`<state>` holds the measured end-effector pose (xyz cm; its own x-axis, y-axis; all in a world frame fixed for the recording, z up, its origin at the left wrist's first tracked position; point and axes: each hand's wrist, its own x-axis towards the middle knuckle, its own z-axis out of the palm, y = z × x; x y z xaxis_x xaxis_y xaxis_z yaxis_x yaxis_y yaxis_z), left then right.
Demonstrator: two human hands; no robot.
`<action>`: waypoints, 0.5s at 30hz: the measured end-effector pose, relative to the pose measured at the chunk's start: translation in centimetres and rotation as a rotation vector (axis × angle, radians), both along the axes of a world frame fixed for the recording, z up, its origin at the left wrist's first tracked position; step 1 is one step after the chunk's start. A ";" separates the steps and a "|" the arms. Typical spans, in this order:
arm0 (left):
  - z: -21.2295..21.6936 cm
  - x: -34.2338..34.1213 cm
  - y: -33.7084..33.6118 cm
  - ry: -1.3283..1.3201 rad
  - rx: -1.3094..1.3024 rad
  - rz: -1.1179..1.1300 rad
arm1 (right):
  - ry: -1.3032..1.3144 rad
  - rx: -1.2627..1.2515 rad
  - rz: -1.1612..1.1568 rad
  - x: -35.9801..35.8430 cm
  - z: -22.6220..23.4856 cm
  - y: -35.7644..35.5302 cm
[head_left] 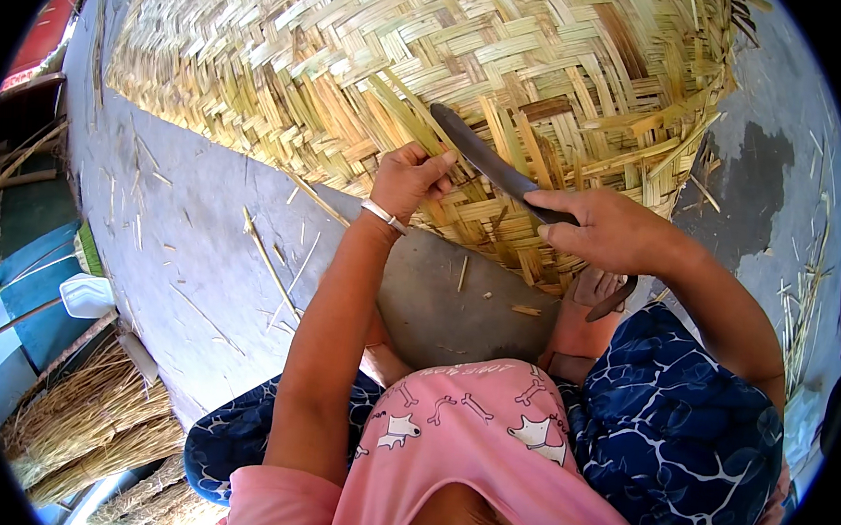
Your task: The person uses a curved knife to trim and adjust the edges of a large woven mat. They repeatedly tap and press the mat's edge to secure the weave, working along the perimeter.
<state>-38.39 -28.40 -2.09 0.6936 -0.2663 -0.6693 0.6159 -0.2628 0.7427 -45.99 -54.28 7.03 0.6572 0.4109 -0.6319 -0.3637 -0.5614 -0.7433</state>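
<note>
A large woven mat [357, 47] of yellow-green split strips lies on the floor in front of me, with loose strip ends along its near edge. At that edge my left hand [409, 180] is closed in a pinch, seemingly around the end of a flat strip [406, 112]. My right hand [610, 226] grips a long, dark, curved knife [485, 156]. Its blade slants up and left over the mat, the tip just above my left fingers. A dark curved end [614, 300] shows below my right hand.
Loose slivers [271, 263] litter the grey floor [181, 238] at left. Bundles of dry straw [93, 416] lie at lower left near a white plastic container [89, 296]. My bare foot [592, 297] is beside the mat's near corner. More scraps [804, 286] lie at right.
</note>
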 end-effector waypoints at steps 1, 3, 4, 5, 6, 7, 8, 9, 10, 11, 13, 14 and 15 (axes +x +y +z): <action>-0.1 -0.1 -0.1 -0.012 0.036 0.022 | -0.022 -0.007 0.012 0.2 0.1 0.1; -0.2 -0.2 -0.5 -0.009 -0.067 0.117 | -0.114 -0.148 0.061 0.4 0.0 1.1; -0.3 -0.2 -0.7 0.004 -0.105 0.163 | -0.172 -0.190 0.073 0.5 -0.1 1.8; -0.3 0.0 -0.9 -0.001 -0.137 0.197 | -0.187 -0.243 0.080 0.5 -0.4 2.5; -0.3 0.4 -1.0 0.006 -0.164 0.225 | -0.205 -0.278 0.082 0.7 -0.7 3.3; -0.3 0.8 -1.0 0.008 -0.183 0.260 | -0.209 -0.328 0.084 0.7 -0.8 3.9; -0.3 1.3 -1.2 -0.002 -0.144 0.292 | -0.218 -0.315 0.085 0.7 -0.9 4.2; -0.3 1.6 -1.3 0.019 -0.147 0.280 | -0.212 -0.326 0.085 0.7 -0.8 4.3; -0.3 1.8 -1.3 0.035 -0.143 0.276 | -0.183 -0.346 0.103 0.7 -0.7 4.2; -0.2 2.0 -1.2 0.042 -0.155 0.267 | -0.197 -0.277 0.088 0.9 -0.5 3.9; -0.1 1.9 -0.9 0.044 -0.156 0.252 | -0.167 -0.157 0.085 1.5 0.1 2.4; 0.0 1.9 -0.7 0.038 -0.178 0.240 | -0.132 -0.143 0.087 1.7 0.5 1.8; 0.0 1.9 -0.5 0.039 -0.168 0.240 | -0.099 -0.130 0.092 2.0 0.8 1.3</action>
